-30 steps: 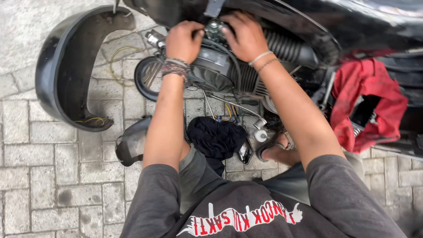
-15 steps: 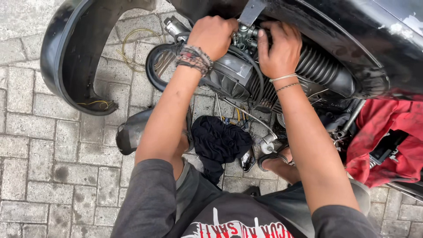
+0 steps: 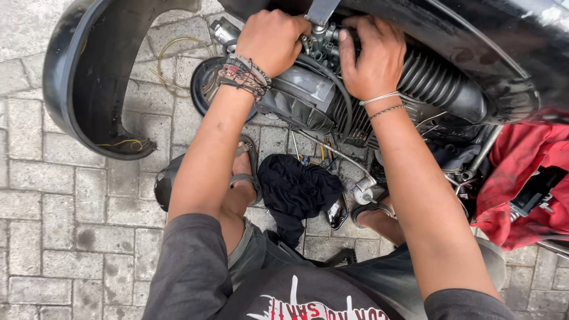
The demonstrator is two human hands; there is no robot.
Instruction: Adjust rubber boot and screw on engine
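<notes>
At the far left a curved black fender panel [image 3: 77,89] is seen lying on the grey paving stones [image 3: 53,237], with thin yellow wire inside it. Next to it the left hand [image 3: 271,40], its wrist wrapped in braided bands, is closed over the top of a small metal carburettor [image 3: 320,41], fingers curled down onto it. The carburettor is seen as a dull grey, knobbly casting with small brass-coloured fittings, set high in the engine bay above the finned engine block [image 3: 308,101] and under the black body shell [image 3: 474,35]. From the right it is met by the right hand [image 3: 370,56], whose fingers are pressed together against its side; it is thus clamped between both hands. A ribbed black air hose [image 3: 438,80] is laid on a slant from the carburettor down towards the right, and the same line is followed by the carburettor's long axis. Further right a red cloth [image 3: 521,184] is draped.

Compared with half a second ago, the hands are found in the same grip, while more of the engine is shown lower and larger in view.
</notes>
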